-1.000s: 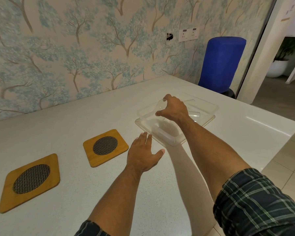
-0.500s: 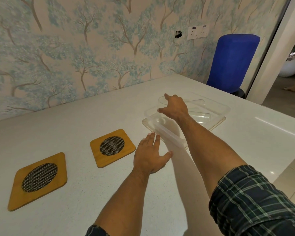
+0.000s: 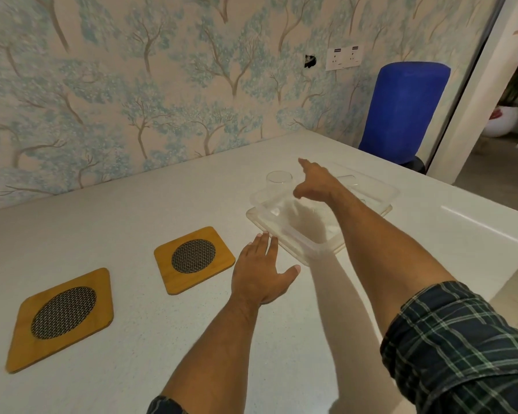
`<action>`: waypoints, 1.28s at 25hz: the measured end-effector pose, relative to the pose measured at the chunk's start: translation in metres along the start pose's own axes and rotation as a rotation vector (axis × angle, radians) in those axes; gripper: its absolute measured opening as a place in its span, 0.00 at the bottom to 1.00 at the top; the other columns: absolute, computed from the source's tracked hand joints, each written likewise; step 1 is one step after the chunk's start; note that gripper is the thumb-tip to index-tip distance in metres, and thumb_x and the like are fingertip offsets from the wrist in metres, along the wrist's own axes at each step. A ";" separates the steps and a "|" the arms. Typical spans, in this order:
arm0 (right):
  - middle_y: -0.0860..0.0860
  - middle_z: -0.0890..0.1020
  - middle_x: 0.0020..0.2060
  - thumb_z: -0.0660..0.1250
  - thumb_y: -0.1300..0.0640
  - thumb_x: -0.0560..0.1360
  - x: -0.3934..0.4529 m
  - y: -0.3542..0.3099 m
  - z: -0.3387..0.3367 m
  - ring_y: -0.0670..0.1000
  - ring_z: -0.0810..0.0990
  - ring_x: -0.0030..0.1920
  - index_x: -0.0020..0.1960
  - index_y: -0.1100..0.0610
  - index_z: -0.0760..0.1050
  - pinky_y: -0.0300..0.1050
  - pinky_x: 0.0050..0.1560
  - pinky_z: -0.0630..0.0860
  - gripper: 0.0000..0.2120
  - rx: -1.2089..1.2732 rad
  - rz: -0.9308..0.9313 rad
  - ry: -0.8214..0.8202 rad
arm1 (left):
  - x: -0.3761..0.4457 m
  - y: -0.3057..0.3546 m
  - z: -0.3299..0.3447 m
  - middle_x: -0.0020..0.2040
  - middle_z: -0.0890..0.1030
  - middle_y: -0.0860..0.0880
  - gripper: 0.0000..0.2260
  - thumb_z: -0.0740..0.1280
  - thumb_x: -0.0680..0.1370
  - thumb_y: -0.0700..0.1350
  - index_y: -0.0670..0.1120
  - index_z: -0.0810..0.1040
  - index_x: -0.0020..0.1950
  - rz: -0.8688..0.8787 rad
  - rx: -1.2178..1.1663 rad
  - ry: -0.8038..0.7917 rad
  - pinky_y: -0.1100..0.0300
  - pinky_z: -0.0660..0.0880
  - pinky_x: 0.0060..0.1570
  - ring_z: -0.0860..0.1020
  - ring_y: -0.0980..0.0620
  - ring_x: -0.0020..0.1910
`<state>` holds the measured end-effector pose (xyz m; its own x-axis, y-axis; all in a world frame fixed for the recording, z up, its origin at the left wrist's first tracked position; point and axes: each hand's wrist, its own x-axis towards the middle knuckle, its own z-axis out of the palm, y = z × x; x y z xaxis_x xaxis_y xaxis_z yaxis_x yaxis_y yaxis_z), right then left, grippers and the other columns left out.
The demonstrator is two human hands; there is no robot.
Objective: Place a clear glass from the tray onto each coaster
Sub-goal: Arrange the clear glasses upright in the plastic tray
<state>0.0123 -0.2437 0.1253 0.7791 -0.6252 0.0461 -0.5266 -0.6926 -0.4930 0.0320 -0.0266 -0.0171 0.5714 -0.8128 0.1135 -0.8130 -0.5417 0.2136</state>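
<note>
A clear plastic tray (image 3: 293,234) lies on the white table at right of centre. One clear glass (image 3: 278,182) stands upright at the tray's far left corner. A second clear glass (image 3: 349,179) lies on its side further right, partly hidden by my arm. My right hand (image 3: 316,183) hovers over the tray just right of the upright glass, fingers spread, holding nothing. My left hand (image 3: 262,270) rests flat on the table, fingertips near the tray's near edge. Two wooden coasters with dark mesh centres lie to the left: the near coaster (image 3: 62,318) and the far coaster (image 3: 193,258), both bare.
A wallpapered wall runs along the table's far side. A blue chair back (image 3: 401,112) stands beyond the table's far right corner. The table's right edge (image 3: 491,231) drops to a tiled floor.
My right hand has moved off the tray's left glass and opened, reaching further back. That glass now stands uncovered. My left hand has stayed flat in place.
</note>
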 end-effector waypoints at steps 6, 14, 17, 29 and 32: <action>0.55 0.74 0.70 0.71 0.59 0.73 -0.008 0.064 -0.024 0.58 0.74 0.67 0.72 0.55 0.70 0.56 0.67 0.73 0.28 -0.123 0.204 -0.042 | 0.000 -0.002 0.002 0.85 0.47 0.45 0.45 0.46 0.77 0.74 0.46 0.47 0.85 0.009 -0.013 -0.021 0.48 0.46 0.82 0.46 0.48 0.84; 0.53 0.74 0.70 0.76 0.55 0.71 -0.021 0.075 -0.017 0.57 0.74 0.67 0.75 0.50 0.67 0.55 0.66 0.69 0.35 -0.431 0.144 -0.152 | 0.000 -0.002 0.002 0.85 0.47 0.45 0.48 0.42 0.73 0.76 0.46 0.47 0.85 0.013 -0.016 -0.014 0.49 0.46 0.82 0.46 0.48 0.84; 0.52 0.73 0.71 0.77 0.52 0.70 -0.019 0.075 -0.011 0.57 0.74 0.68 0.77 0.47 0.65 0.55 0.66 0.69 0.38 -0.473 0.101 -0.137 | -0.001 -0.001 0.001 0.85 0.47 0.46 0.50 0.39 0.71 0.77 0.47 0.46 0.85 0.011 -0.017 -0.011 0.49 0.47 0.82 0.46 0.48 0.84; 0.51 0.80 0.56 0.81 0.45 0.64 0.000 0.027 -0.021 0.55 0.80 0.52 0.66 0.51 0.72 0.54 0.56 0.77 0.35 -0.697 -0.130 -0.079 | 0.000 0.000 0.001 0.85 0.48 0.46 0.45 0.45 0.75 0.74 0.47 0.47 0.85 -0.006 0.000 -0.012 0.50 0.45 0.81 0.47 0.48 0.84; 0.51 0.79 0.56 0.82 0.43 0.62 0.007 0.013 -0.021 0.55 0.80 0.51 0.64 0.51 0.73 0.54 0.56 0.77 0.34 -0.704 -0.152 -0.062 | -0.001 0.000 0.000 0.85 0.47 0.46 0.46 0.45 0.75 0.74 0.47 0.47 0.85 -0.005 -0.009 -0.020 0.50 0.45 0.81 0.46 0.48 0.84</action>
<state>0.0037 -0.2649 0.1379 0.8680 -0.4965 0.0101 -0.4889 -0.8507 0.1930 0.0317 -0.0259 -0.0172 0.5726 -0.8145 0.0929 -0.8093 -0.5435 0.2227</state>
